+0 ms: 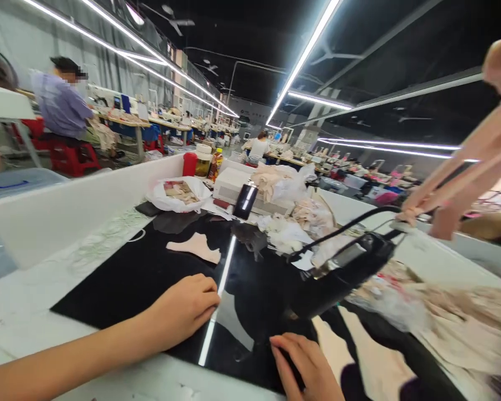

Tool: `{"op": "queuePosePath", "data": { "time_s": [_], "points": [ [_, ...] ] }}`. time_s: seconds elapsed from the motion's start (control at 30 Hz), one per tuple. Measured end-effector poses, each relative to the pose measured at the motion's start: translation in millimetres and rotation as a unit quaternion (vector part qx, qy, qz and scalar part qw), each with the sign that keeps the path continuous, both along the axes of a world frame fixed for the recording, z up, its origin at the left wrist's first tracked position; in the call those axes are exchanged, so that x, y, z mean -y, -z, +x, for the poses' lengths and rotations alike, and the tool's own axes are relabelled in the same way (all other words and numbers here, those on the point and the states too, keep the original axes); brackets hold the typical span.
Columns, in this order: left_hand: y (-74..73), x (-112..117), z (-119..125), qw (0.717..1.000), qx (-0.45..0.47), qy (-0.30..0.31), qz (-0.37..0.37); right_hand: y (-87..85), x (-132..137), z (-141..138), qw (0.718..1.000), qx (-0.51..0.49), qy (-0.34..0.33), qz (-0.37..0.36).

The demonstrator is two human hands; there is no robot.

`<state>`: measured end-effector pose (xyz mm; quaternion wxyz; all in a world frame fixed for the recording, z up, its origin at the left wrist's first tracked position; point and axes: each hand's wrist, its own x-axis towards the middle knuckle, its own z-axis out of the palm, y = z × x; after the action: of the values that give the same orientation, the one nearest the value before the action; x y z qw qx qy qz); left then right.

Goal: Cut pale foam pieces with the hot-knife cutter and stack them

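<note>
A sheer greyish cut piece (234,322) lies on the glossy black board (142,289) between my hands. My left hand (190,309) rests on the board with curled fingers, its fingertips pinching at the upper left edge of that piece. Low in the view is my right hand (303,365), thumb and index fingertips drawn together near the piece's lower right end; whether anything is between them I cannot make out. Beyond my left hand lies a beige cut piece (196,247). To the right of my right hand are two more beige cut pieces (376,356) on a dark surface.
A black device with a cable (346,273) leans in from the right, with pink fabric strips (455,161) hanging above it. A phone (245,201), a white bag of small pieces (179,192) and heaped fabric (463,312) surround the board. A person in purple (62,106) sits far left.
</note>
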<state>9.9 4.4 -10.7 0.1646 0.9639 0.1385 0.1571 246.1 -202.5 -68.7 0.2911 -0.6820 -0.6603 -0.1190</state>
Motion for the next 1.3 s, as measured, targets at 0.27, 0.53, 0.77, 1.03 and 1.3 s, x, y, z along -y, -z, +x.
{"op": "queuePosePath", "data": {
  "time_s": [0.27, 0.53, 0.77, 1.03, 1.3],
  "points": [
    [15.8, -4, -1, 0.993, 0.112, 0.045, 0.015, -22.6, 94, 81, 0.966, -0.061, 0.249, -0.023],
    [22.5, -3, -2, 0.987, 0.136, 0.067, 0.057, -16.9, 110, 107, 0.952, -0.123, 0.265, -0.097],
    [25.5, -3, -3, 0.982, 0.154, 0.073, 0.080, -19.2, 105, 101, 0.946, -0.151, 0.256, -0.126],
    [18.4, -2, -2, 0.980, 0.138, 0.100, 0.099, -21.2, 104, 100, 0.935, -0.196, 0.277, -0.105],
    [17.6, -1, -4, 0.979, 0.144, 0.104, 0.105, -33.2, 103, 117, 0.885, -0.301, 0.352, -0.043]
  ]
}}
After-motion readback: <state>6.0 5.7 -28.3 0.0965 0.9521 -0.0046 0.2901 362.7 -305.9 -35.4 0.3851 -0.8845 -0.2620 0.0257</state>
